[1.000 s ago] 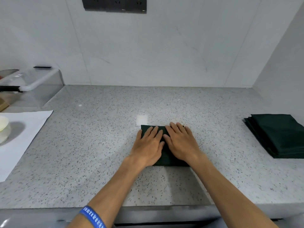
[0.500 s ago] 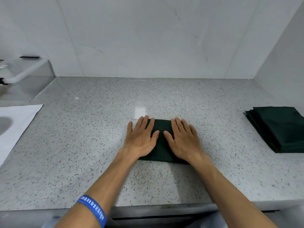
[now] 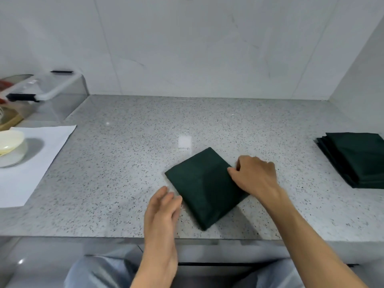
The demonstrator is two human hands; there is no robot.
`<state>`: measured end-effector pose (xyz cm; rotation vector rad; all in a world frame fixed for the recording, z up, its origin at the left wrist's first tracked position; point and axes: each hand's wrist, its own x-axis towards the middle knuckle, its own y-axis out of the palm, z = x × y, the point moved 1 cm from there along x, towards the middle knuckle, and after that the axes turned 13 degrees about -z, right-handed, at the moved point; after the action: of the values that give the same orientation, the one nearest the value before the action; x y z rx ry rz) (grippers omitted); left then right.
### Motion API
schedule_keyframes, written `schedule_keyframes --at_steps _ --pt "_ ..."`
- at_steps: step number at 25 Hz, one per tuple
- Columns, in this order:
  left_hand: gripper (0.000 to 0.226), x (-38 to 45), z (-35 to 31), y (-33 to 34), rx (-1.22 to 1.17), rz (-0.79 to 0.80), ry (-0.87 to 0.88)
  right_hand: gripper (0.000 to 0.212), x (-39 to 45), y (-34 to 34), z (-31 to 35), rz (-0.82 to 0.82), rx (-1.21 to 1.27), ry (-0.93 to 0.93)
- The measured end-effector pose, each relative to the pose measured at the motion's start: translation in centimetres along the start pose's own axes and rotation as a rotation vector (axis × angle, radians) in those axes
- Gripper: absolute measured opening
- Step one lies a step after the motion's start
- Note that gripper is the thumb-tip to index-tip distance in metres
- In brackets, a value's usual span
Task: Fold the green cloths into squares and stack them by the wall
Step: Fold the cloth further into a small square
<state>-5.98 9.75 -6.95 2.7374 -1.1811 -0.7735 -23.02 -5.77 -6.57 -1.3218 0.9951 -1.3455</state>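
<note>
Since a second ago both hands have come off the flat press: cloth (image 3: 204, 189), then squared to the counter edge under two palms, now lies turned corner-on like a diamond, folded to a square, at counter (image 3: 124, 163) centre-front. Right hand (image 3: 256, 175): fingers curled, pinching the cloth's right corner; fingertips hidden behind the knuckles, so the exact hold is hard to make out. Left hand (image 3: 163, 210): fingers straight and together, holding nothing, just beside the cloth's lower-left edge; contact cannot be told, motion-blurred. Stack (image 3: 357, 159): folded green cloths, far right by the side wall, cut off by the frame edge; count not legible. Paper (image 3: 37, 163): white sheet, left, partly cut off. Bowl (image 3: 10, 148): pale, on the paper, cut off at left. Box (image 3: 49, 90): clear, lidded, back left; contents blurred. Lap in grey-blue fabric, bottom edge, blurred.
</note>
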Motion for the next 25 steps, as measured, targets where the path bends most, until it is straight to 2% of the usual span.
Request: schedule_keyframes --at_steps 1,4,7,9,11,13,14,15,17,19,23,25 --pt "0.041 0.2 -0.3 0.1 -0.062 0.023 -0.093 0.032 -0.6 -0.2 -0.2 0.027 0.046 0.000" --pt "0.043 2.0 -1.7 0.9 -0.090 0.040 -0.202 0.033 -2.4 -0.4 -1.5 0.122 0.273 0.056" --pt "0.027 2.9 -1.8 1.7 0.097 0.106 -0.263 0.033 -3.2 -0.9 -2.8 0.185 0.481 0.100" --pt "0.030 2.7 -1.2 2.1 0.255 0.195 -0.215 0.031 -3.5 -1.2 -3.4 0.289 0.541 0.077" --pt "0.043 2.6 -1.4 2.5 0.266 0.258 -0.130 0.024 -3.7 -1.6 -3.6 0.402 0.640 0.086" --pt "0.052 2.9 -2.0 2.7 0.170 0.363 -0.078 0.014 -3.4 -2.2 -3.5 0.343 0.862 0.218" --pt "0.056 3.2 -2.2 2.7 0.111 0.426 -0.062 0.021 -3.1 -2.2 -3.5 0.295 1.032 0.319" --pt "0.059 3.5 -2.5 2.6 0.056 0.494 -0.056 0.032 -2.8 -2.3 -3.3 0.315 1.221 0.411" --pt "0.064 3.8 -2.9 2.6 -0.029 0.640 -0.062 0.040 -3.2 -2.4 -2.1 0.529 1.551 0.509" --pt "0.068 3.9 -3.5 2.7 -0.064 0.754 -0.076 0.042 -3.7 -2.5 -1.2 0.696 1.669 0.549" --pt "0.077 5.0 -4.9 3.4 0.021 0.839 -0.101 0.046 -3.0 -1.4 -1.7 0.613 1.820 0.548" --pt "0.082 5.3 -5.8 3.8 0.091 0.919 -0.132 0.057 -2.1 -1.2 -3.0 0.435 1.817 0.488"
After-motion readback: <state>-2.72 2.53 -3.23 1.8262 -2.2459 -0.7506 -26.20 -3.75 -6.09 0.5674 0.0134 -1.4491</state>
